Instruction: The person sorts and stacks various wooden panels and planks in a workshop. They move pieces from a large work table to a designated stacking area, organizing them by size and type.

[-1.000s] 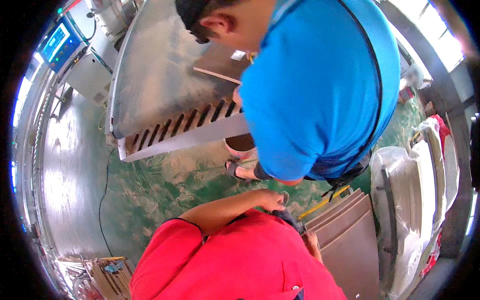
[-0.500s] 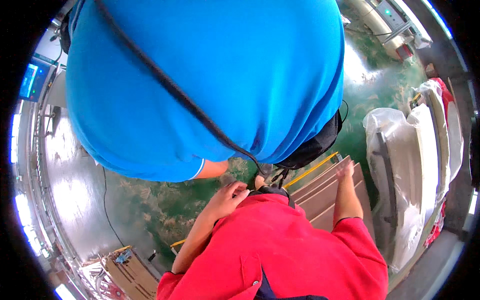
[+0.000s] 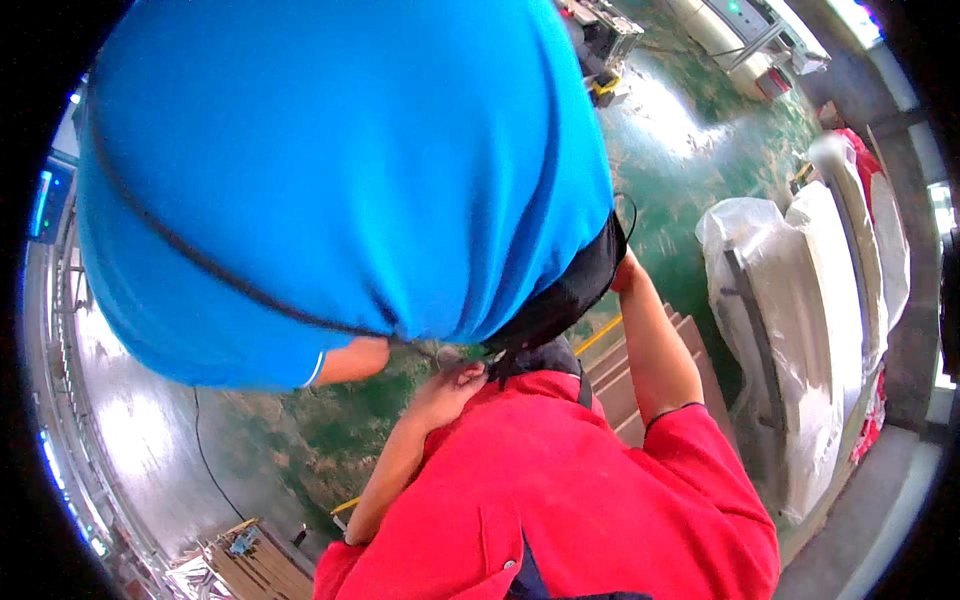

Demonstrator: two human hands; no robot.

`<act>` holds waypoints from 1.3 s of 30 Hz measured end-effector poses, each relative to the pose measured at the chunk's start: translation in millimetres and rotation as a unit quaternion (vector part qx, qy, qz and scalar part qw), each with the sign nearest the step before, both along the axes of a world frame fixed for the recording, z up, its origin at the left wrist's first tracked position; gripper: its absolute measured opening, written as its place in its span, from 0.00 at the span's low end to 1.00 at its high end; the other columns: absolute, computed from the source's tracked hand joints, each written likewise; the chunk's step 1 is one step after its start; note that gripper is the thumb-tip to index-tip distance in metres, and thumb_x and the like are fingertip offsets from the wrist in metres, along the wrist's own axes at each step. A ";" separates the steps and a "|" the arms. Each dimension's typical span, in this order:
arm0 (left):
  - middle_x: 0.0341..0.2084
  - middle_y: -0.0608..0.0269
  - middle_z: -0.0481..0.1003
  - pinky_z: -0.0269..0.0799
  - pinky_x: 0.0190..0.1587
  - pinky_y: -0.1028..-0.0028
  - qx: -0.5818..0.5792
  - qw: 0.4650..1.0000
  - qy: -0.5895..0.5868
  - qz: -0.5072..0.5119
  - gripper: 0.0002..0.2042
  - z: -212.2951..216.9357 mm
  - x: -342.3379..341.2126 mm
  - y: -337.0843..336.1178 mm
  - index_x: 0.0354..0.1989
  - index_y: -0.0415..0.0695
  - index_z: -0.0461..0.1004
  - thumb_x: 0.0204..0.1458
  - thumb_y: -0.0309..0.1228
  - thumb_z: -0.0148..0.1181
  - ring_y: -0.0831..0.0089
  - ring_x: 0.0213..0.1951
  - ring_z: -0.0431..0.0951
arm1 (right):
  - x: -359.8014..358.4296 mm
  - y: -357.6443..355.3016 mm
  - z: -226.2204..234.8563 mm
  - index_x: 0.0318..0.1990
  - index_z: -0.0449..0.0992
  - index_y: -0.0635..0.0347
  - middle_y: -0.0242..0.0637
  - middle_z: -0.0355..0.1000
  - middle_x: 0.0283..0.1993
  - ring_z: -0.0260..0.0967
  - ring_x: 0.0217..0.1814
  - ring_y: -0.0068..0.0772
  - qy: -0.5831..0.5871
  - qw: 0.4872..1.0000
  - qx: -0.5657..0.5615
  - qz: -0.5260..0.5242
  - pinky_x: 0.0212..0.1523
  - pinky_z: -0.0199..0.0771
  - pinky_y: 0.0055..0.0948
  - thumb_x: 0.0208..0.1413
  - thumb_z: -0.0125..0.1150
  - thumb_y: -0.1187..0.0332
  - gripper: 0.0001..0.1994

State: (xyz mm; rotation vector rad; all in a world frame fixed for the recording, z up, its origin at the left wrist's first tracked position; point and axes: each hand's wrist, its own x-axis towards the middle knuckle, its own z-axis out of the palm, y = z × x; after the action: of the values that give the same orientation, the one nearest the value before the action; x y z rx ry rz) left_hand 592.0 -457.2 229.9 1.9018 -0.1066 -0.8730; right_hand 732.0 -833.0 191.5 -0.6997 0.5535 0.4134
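Close in front of me a co-worker in a blue shirt (image 3: 350, 170) fills the upper left, with a dark cord running across the shirt. At this person's side hangs a black bag (image 3: 560, 290). My right hand (image 3: 624, 272) reaches up to the bag's right edge and touches it, its fingers mostly hidden behind it. My left hand (image 3: 455, 388) is at my waist with fingers curled, beside a dark pouch (image 3: 535, 362) and straps; anything within those fingers is hidden. The co-worker's bare forearm (image 3: 352, 360) shows below the blue sleeve, apart from my left hand.
Stacked brown boards (image 3: 625, 385) stand below my right arm, near a yellow rail (image 3: 598, 335). Plastic-wrapped panels (image 3: 800, 300) lean at the right. More boards (image 3: 255, 565) sit at lower left. A thin cable (image 3: 203, 445) crosses the floor. Machinery with a screen lines the left edge.
My right hand has moved from above the boards up to the black bag. The co-worker has shifted left with the bag. My left hand stays near my waist, its fingers more curled.
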 end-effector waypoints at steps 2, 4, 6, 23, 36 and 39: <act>0.48 0.56 0.75 0.69 0.52 0.67 -0.041 0.997 0.045 0.054 0.19 -20.5 -0.9 3.3 0.52 0.42 0.71 0.57 0.42 0.53 0.61 0.50 0.75 | 13.0 -22.9 -45.7 0.44 0.77 0.60 0.39 0.78 0.41 0.75 0.38 0.37 -0.008 0.996 -0.054 -0.067 0.44 0.75 0.38 0.59 0.53 0.55 0.17; 0.48 0.56 0.75 0.67 0.54 0.65 -0.055 0.967 0.126 0.213 0.19 -26.4 -4.5 -1.6 0.52 0.42 0.71 0.57 0.40 0.54 0.60 0.50 0.74 | 30.6 -26.9 -58.4 0.42 0.77 0.60 0.37 0.77 0.34 0.74 0.34 0.35 0.018 0.990 -0.097 -0.103 0.39 0.74 0.36 0.60 0.52 0.54 0.18; 0.53 0.56 0.72 0.67 0.55 0.60 -0.143 0.850 0.235 0.450 0.22 -27.4 -4.2 -1.1 0.57 0.44 0.67 0.58 0.43 0.50 0.57 0.52 0.73 | 55.5 -36.2 -61.4 0.50 0.71 0.71 0.49 0.73 0.50 0.71 0.48 0.46 0.206 0.957 -0.157 -0.130 0.54 0.69 0.44 0.61 0.47 0.62 0.20; 0.61 0.53 0.62 0.66 0.56 0.54 -0.281 0.642 0.159 0.696 0.31 -90.8 26.9 -71.1 0.65 0.44 0.57 0.59 0.50 0.50 0.59 0.58 0.67 | 60.7 -103.3 -223.5 0.57 0.67 0.57 0.40 0.66 0.50 0.64 0.49 0.38 0.188 0.933 -0.274 0.142 0.45 0.70 0.46 0.56 0.53 0.50 0.26; 0.58 0.54 0.65 0.70 0.52 0.57 0.004 0.701 0.365 0.613 0.30 -179.9 -98.2 -86.7 0.64 0.43 0.59 0.58 0.51 0.51 0.60 0.54 0.70 | 79.3 -339.9 -222.8 0.46 0.76 0.59 0.32 0.72 0.29 0.67 0.25 0.27 0.060 0.771 -0.590 0.234 0.23 0.67 0.29 0.55 0.54 0.63 0.15; 0.58 0.54 0.66 0.71 0.51 0.57 -0.024 0.748 0.383 0.542 0.30 -170.6 -90.3 -127.1 0.63 0.43 0.59 0.58 0.51 0.51 0.61 0.53 0.71 | 64.0 -391.3 -261.5 0.47 0.76 0.58 0.31 0.71 0.26 0.69 0.27 0.28 0.104 0.795 -0.539 0.258 0.23 0.67 0.28 0.55 0.54 0.64 0.15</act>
State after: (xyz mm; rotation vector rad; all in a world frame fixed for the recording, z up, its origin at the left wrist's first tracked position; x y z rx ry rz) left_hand 501.7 -584.3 59.3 1.0677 1.3327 -0.6933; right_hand 796.0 -1224.3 -70.0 -1.9620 0.8026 0.6884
